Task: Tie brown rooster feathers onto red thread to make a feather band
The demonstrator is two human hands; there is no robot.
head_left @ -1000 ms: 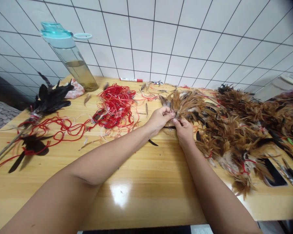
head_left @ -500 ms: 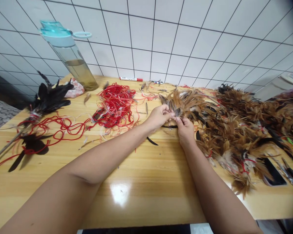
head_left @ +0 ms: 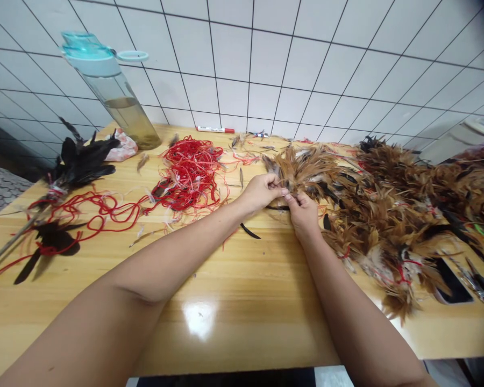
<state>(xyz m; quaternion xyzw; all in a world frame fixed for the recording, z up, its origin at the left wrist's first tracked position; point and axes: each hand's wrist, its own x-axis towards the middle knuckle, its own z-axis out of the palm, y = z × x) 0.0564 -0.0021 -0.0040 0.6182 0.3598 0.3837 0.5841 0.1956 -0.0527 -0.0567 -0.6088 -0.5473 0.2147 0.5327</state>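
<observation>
My left hand (head_left: 262, 192) and my right hand (head_left: 305, 214) meet fingertip to fingertip over the table, both in a closed pinch. Small feathers seem to be caught between the fingertips, mostly hidden by them. Just beyond, a fanned bunch of brown feathers (head_left: 302, 166) lies on the tabletop. A thin black feather (head_left: 250, 231) rests below my left wrist. To the left is a tangled heap of red string (head_left: 191, 174).
A large mass of brown feather bunches (head_left: 383, 215) spreads rightward, with a phone (head_left: 454, 282) and scissors (head_left: 478, 282) near it. At left are a water bottle (head_left: 125, 107), black feathers (head_left: 83, 158) tied on a stick and a red-capped marker (head_left: 215, 129) by the tiled wall.
The grey feather tips that showed at my fingertips are now less visible. My right hand has shifted very slightly left; both hands keep their pinch.
</observation>
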